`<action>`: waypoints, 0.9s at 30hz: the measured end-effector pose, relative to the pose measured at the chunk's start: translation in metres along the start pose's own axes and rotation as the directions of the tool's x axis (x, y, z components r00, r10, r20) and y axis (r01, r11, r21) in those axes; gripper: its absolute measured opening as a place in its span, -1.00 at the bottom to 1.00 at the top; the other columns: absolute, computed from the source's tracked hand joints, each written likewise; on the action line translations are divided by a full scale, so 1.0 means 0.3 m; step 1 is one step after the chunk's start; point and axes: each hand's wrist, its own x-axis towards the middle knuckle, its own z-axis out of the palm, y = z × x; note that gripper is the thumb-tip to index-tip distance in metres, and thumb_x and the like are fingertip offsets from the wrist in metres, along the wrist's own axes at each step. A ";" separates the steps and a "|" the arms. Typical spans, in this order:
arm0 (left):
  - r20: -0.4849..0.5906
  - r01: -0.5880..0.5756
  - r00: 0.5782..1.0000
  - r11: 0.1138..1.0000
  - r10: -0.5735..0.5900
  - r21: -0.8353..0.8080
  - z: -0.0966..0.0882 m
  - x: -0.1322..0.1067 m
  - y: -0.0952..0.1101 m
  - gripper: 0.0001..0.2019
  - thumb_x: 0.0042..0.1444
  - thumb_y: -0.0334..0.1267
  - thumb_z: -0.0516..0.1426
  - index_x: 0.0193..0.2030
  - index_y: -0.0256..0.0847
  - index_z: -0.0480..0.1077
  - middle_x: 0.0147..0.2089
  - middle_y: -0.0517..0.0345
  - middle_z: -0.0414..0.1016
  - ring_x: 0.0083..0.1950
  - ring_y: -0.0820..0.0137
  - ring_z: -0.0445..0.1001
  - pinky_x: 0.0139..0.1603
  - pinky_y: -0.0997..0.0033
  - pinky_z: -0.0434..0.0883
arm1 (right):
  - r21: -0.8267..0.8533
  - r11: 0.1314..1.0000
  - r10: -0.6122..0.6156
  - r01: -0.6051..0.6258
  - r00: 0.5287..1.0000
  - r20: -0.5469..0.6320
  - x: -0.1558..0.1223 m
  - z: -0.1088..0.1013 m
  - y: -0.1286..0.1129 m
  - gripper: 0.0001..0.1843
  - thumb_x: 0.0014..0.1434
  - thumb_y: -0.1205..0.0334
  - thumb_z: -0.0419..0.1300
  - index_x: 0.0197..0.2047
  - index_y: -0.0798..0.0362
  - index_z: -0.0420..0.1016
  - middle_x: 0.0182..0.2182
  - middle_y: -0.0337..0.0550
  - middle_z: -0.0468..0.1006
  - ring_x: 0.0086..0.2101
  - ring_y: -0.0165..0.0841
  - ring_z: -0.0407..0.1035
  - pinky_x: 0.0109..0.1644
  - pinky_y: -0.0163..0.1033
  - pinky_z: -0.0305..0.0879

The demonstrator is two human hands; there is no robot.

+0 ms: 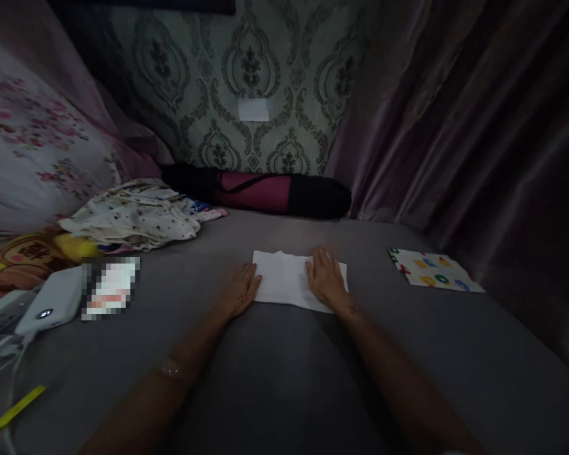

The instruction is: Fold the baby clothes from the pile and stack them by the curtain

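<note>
A white folded cloth (284, 281) lies flat on the grey sheet (275, 366) in front of me. My left hand (243, 289) rests at the cloth's left edge, fingers stretched forward and the thumb touching its side. On the right part of the cloth lies my right hand (326, 277), palm down with fingers spread, slightly blurred. Neither hand grips anything. The garment's kind cannot be made out.
A folded cloth with colourful prints (436, 270) lies at the right. Rumpled patterned clothes (142, 212) are heaped at the back left. A black and maroon long bag (256, 191) lies along the wall. At left are a white power bank (54, 300) and a yellow strip (21, 407).
</note>
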 end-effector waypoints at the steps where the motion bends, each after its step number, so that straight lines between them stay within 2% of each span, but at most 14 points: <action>1: -0.012 0.000 1.000 1.000 0.000 -0.009 0.002 0.000 -0.004 -0.35 0.31 0.03 -0.29 0.31 -0.42 0.15 0.35 -0.13 0.17 0.39 0.23 0.09 0.39 0.22 0.00 | 0.021 0.999 -0.042 0.042 0.999 0.010 0.001 0.001 -0.021 -0.36 0.36 0.08 -0.29 0.36 0.28 0.05 0.35 0.11 0.01 0.33 -0.15 -0.15 0.35 0.00 -0.25; 3: -0.031 -0.003 1.000 1.000 0.003 -0.021 0.007 -0.001 -0.011 -0.35 0.31 0.03 -0.29 0.31 -0.40 0.16 0.35 -0.11 0.18 0.39 0.24 0.09 0.39 0.23 0.00 | 0.050 0.995 -0.092 0.088 0.993 0.076 -0.003 0.016 -0.050 -0.35 0.36 0.05 -0.29 0.36 0.29 0.04 0.36 0.08 0.00 0.33 -0.18 -0.17 0.36 -0.02 -0.28; 6: -0.042 -0.021 0.999 0.999 0.020 -0.028 0.011 -0.001 -0.018 -0.36 0.31 0.03 -0.30 0.30 -0.40 0.16 0.35 -0.11 0.18 0.38 0.24 0.10 0.39 0.21 0.01 | 0.050 0.996 -0.076 0.068 0.982 0.174 -0.013 0.057 -0.056 -0.34 0.36 0.05 -0.27 0.36 0.32 0.02 0.35 0.08 0.02 0.34 -0.20 -0.17 0.36 -0.04 -0.29; 10: -0.066 -0.034 0.997 0.999 0.031 -0.039 0.004 -0.002 -0.014 -0.37 0.31 0.02 -0.29 0.28 -0.41 0.19 0.33 -0.14 0.22 0.37 0.20 0.14 0.37 0.14 0.07 | 0.043 0.998 -0.060 0.053 0.979 0.196 -0.017 0.089 -0.044 -0.32 0.35 0.04 -0.28 0.38 0.31 -0.02 0.36 0.04 -0.02 0.34 -0.22 -0.19 0.37 -0.06 -0.32; 15: -0.088 -0.032 0.996 0.997 0.026 -0.065 0.004 -0.002 -0.014 -0.37 0.31 0.02 -0.28 0.27 -0.40 0.20 0.31 -0.15 0.25 0.35 0.20 0.17 0.36 0.13 0.11 | 0.038 0.998 -0.055 0.048 0.974 0.218 -0.013 0.077 -0.043 -0.33 0.36 0.04 -0.27 0.38 0.31 -0.03 0.37 0.03 -0.03 0.34 -0.23 -0.21 0.37 -0.07 -0.34; 19: -0.111 -0.058 0.993 0.996 0.050 -0.067 0.019 0.001 -0.026 -0.38 0.31 0.02 -0.27 0.26 -0.41 0.21 0.30 -0.16 0.25 0.35 0.20 0.17 0.36 0.15 0.10 | 0.040 0.999 -0.022 0.010 0.955 0.297 0.004 0.040 -0.065 -0.34 0.35 0.06 -0.23 0.38 0.31 -0.01 0.36 0.06 -0.02 0.34 -0.18 -0.19 0.36 -0.04 -0.28; 21: -0.119 -0.061 0.991 0.996 0.053 -0.066 0.024 0.001 -0.029 -0.39 0.31 0.02 -0.25 0.27 -0.38 0.21 0.30 -0.15 0.26 0.34 0.20 0.18 0.35 0.14 0.11 | 0.030 1.000 -0.014 0.006 0.960 0.279 0.016 0.023 -0.096 -0.35 0.34 0.10 -0.20 0.37 0.32 0.01 0.36 0.10 -0.01 0.34 -0.16 -0.18 0.36 -0.02 -0.30; 23: -0.116 -0.058 0.992 0.996 0.050 -0.066 0.024 0.001 -0.030 -0.41 0.31 0.02 -0.23 0.27 -0.35 0.21 0.30 -0.14 0.26 0.33 0.20 0.19 0.34 0.13 0.13 | 0.046 0.998 -0.060 0.052 0.978 0.199 0.025 0.019 -0.138 -0.36 0.35 0.11 -0.21 0.37 0.31 0.00 0.36 0.09 -0.02 0.34 -0.18 -0.20 0.37 -0.01 -0.36; 25: -0.120 -0.056 0.992 0.996 0.048 -0.069 0.022 0.000 -0.028 -0.43 0.31 0.01 -0.23 0.26 -0.33 0.22 0.29 -0.13 0.28 0.33 0.20 0.20 0.33 0.12 0.14 | 0.091 0.990 -0.123 0.111 0.982 0.145 0.028 0.034 -0.177 -0.35 0.36 0.06 -0.25 0.38 0.29 -0.01 0.37 0.05 -0.04 0.35 -0.20 -0.23 0.37 -0.02 -0.39; 27: -0.129 -0.056 0.991 0.996 0.046 -0.075 0.020 -0.001 -0.026 -0.43 0.31 0.01 -0.23 0.26 -0.32 0.22 0.29 -0.12 0.28 0.34 0.20 0.19 0.33 0.12 0.14 | 0.129 0.983 -0.148 0.128 0.977 0.155 0.025 0.063 -0.203 -0.33 0.36 0.01 -0.27 0.38 0.28 0.00 0.37 0.04 -0.03 0.35 -0.21 -0.23 0.37 -0.02 -0.37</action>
